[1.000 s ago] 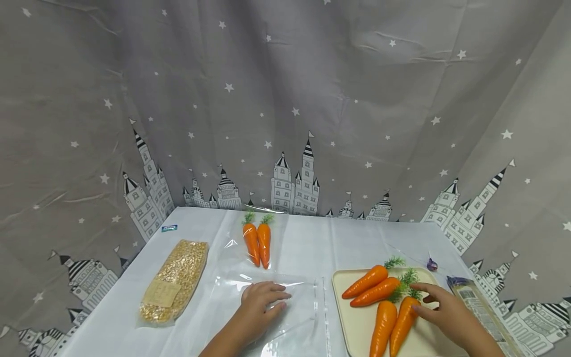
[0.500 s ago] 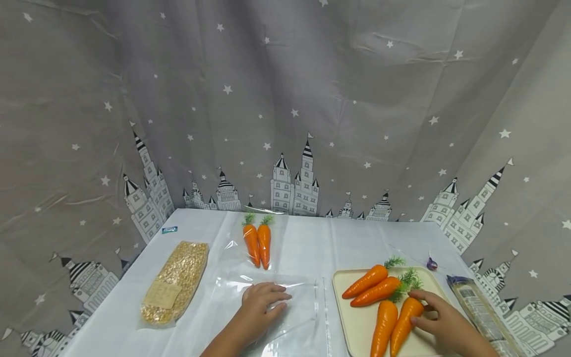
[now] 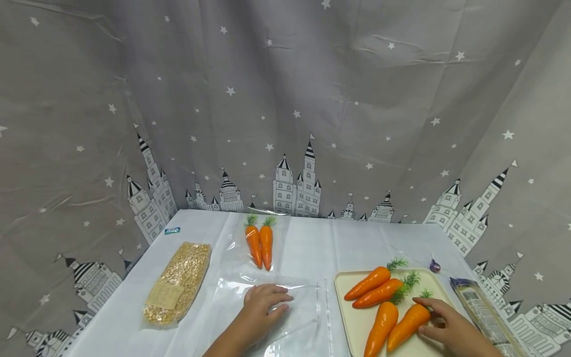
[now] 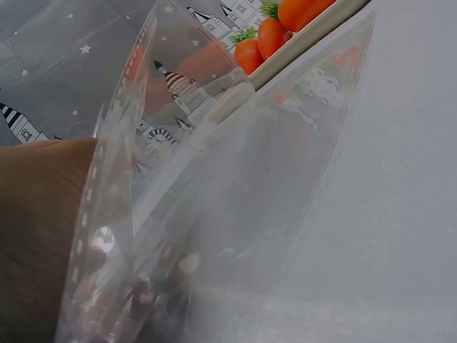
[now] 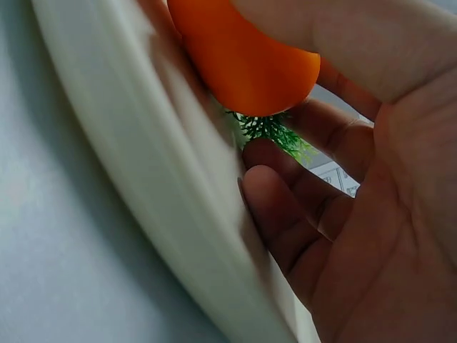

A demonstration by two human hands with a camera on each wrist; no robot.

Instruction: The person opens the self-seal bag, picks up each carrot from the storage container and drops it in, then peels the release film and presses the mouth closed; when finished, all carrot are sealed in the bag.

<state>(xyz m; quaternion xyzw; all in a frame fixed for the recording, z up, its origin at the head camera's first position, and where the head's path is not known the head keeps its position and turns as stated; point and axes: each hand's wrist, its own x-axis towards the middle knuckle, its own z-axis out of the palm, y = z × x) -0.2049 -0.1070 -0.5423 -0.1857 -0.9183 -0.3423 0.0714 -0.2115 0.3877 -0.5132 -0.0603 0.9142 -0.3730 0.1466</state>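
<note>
I see a tray (image 3: 355,323) of four carrots (image 3: 381,328) beneath my right hand (image 3: 448,326), which pinches the nearest carrot (image 3: 408,327); my left hand (image 3: 262,308) rests, fingers loose, on a clear bag (image 3: 305,308).

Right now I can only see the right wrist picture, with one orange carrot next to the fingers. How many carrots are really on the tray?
Observer: There are four carrots on the tray; the head view shows them all.
Operator: Okay! I only see one of the hands. Where's the other one?
Observer: The left hand is at a clear plastic bag, which lies to the left of the tray.
Operator: Are there any carrots anywhere else?
Observer: Yes, two carrots lie side by side in a second clear bag, farther back than the first.
</note>
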